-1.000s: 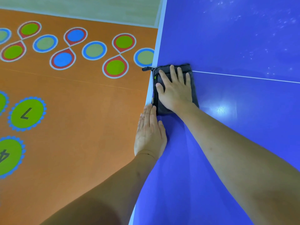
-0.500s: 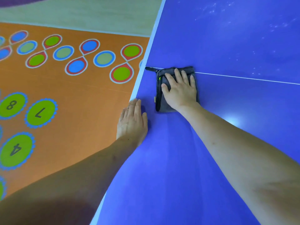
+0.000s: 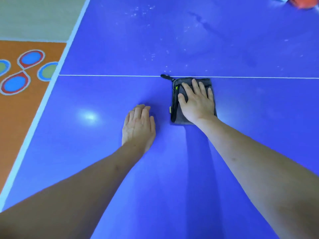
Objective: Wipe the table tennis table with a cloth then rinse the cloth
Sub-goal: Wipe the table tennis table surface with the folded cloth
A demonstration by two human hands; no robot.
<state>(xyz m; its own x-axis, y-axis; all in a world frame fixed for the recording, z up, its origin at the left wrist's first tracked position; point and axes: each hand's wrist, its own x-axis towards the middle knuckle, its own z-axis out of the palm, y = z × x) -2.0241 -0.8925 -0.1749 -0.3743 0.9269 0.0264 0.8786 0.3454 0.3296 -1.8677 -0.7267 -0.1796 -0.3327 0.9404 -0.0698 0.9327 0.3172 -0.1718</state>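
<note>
A folded dark grey cloth (image 3: 175, 104) with a small hanging loop lies flat on the blue table tennis table (image 3: 250, 118), just below the white centre line. My right hand (image 3: 196, 100) presses on it with straight, spread fingers. My left hand (image 3: 139, 125) rests flat on the bare table to the left of the cloth, apart from it. A darker wiped streak runs from the cloth back toward me between my forearms.
Pale specks and smears (image 3: 155, 49) mark the table beyond the white line (image 3: 103, 75). The table's white left edge (image 3: 39, 109) borders an orange floor with coloured circles (image 3: 15, 83). An orange object (image 3: 303, 1) sits at the far right corner of view.
Both hands and the cloth have slid rightward from the table's left edge toward its middle; the cloth stays along the white line under my right hand.
</note>
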